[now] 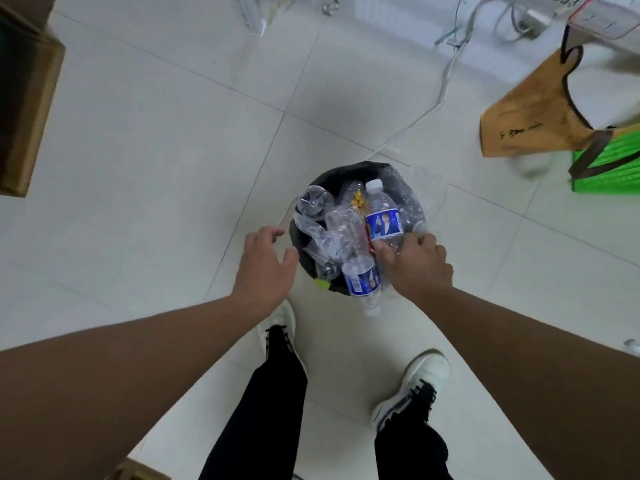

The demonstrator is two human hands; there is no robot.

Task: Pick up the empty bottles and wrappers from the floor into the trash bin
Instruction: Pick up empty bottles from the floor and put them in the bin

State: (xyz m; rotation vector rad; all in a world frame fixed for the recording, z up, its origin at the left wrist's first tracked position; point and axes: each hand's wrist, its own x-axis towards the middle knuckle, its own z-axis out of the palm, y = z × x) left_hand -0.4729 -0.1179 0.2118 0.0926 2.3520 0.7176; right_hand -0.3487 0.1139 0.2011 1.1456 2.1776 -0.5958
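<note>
Right hand (414, 263) down at the near right rim of the trash bin (349, 169), fingers curled onto the crumpled clear plastic at the base of the upright labelled bottle (381, 211); whether gripping that plastic or only pressing it in, cannot tell, since the fingertips are partly hidden. Left hand (268, 268) released, fingers spread and relaxed, hovering just beside the near left rim, holding nothing.

Bin standing on the tiled floor (156, 133) just ahead of the white shoes (412, 386), heaped over the brim with clear bottles, an upturned plastic cup (313, 200) and crinkled wrappers (401, 188). Second labelled bottle (363, 282) tilted neck-down over the near rim, cap end hanging outside toward the floor, likely the first thing to slide off.

Judged step: packing the load so it stays in. Best done by pressing straight down through the middle of the heap, not at the edge, with the free left hand steadying the rim against tipping. Worth tucking the overhanging bottle back inside, neck first, before letting go. Slow release advised, since squashed plastic tends to spring back.

Small clear scrap (632, 348) near the right edge of the floor possibly still to collect; too blurred to name. Brown paper bag (533, 119) and green bag (613, 164) at the far right, well apart from the bin.
</note>
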